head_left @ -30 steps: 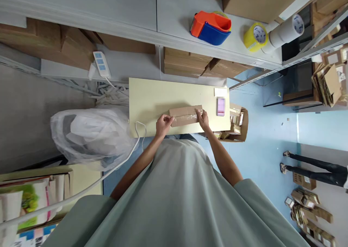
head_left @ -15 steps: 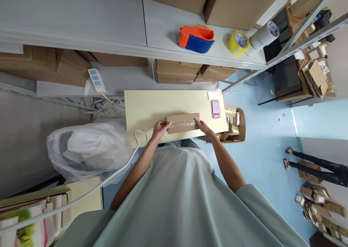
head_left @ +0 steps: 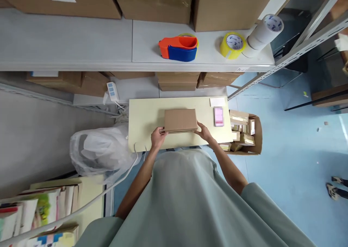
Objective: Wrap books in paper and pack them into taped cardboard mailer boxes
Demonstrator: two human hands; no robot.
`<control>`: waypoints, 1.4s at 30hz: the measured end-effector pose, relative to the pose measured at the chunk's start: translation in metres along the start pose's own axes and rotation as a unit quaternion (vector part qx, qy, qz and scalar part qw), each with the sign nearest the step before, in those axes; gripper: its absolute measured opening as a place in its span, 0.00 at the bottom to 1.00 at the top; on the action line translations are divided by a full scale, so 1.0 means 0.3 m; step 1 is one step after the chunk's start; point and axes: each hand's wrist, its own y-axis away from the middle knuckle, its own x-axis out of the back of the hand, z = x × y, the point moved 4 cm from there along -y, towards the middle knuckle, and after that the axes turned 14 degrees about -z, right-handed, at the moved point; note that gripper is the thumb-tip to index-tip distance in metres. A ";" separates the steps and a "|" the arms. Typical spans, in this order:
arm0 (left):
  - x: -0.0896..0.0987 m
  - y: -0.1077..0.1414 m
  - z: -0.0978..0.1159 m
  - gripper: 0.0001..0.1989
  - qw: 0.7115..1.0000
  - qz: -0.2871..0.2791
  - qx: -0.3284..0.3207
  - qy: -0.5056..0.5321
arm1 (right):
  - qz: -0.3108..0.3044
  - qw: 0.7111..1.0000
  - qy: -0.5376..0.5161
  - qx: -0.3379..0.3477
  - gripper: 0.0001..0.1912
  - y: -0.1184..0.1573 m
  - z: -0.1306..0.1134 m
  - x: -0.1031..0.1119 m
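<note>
A brown cardboard box [head_left: 180, 120] is held between both hands over the pale yellow table [head_left: 146, 107]. A plain face of it is turned up towards me. My left hand [head_left: 158, 137] grips its near left corner, fingers partly hidden at the edge. At the near right corner, my right hand [head_left: 203, 132] holds the box with thumb and fingers. To the right of the box lie a pink phone-like item [head_left: 218, 116], its face blurred, and a white card [head_left: 217, 101].
An orange and blue tape dispenser [head_left: 178, 48], a yellow tape roll [head_left: 232, 45] and white rolls [head_left: 265, 31] stand on the shelf [head_left: 146, 40]. An open carton [head_left: 258, 134] of small boxes is right of the table. A clear plastic bag [head_left: 102, 151] is at left. A person's shoes [head_left: 332, 191] show far right.
The box has been turned over: its taped seam faced up before, and a plain face does now. Both hands still hold its ends. My view has shifted, and the other person is further right.
</note>
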 end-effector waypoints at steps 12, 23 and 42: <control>-0.109 0.056 0.157 0.21 0.978 0.151 -0.101 -0.105 | -0.047 0.999 0.013 0.005 0.41 -0.031 0.193 0.084; -0.521 -0.121 0.610 0.08 0.959 0.035 -0.233 -0.156 | 0.237 0.965 -0.114 -0.017 0.31 -0.089 0.449 0.588; -0.983 -0.587 0.580 0.41 0.980 -0.177 0.010 0.095 | 0.229 0.956 -0.111 -0.144 0.26 -0.289 0.558 0.704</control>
